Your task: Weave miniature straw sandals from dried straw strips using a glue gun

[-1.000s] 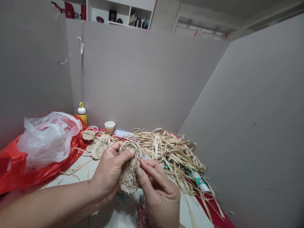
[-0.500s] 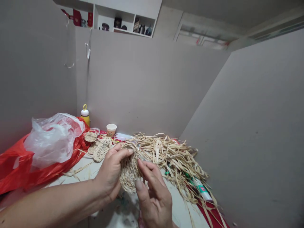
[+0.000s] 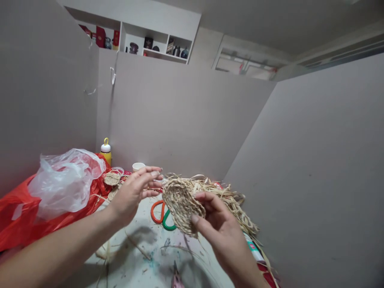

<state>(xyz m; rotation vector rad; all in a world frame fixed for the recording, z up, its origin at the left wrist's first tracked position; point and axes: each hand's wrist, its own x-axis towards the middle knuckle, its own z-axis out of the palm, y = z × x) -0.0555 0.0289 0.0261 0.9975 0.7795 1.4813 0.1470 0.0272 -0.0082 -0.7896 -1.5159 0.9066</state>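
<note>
One woven straw piece (image 3: 181, 205) in pinched right grip (image 3: 222, 226); left grip (image 3: 135, 193) loosely spread.

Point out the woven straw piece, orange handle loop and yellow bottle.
Woven straw piece (image 3: 181, 205): head view, middle of its face.
Orange handle loop (image 3: 152, 211): head view, left side of the ring.
Yellow bottle (image 3: 107, 157): head view, body below the white cap.
</note>
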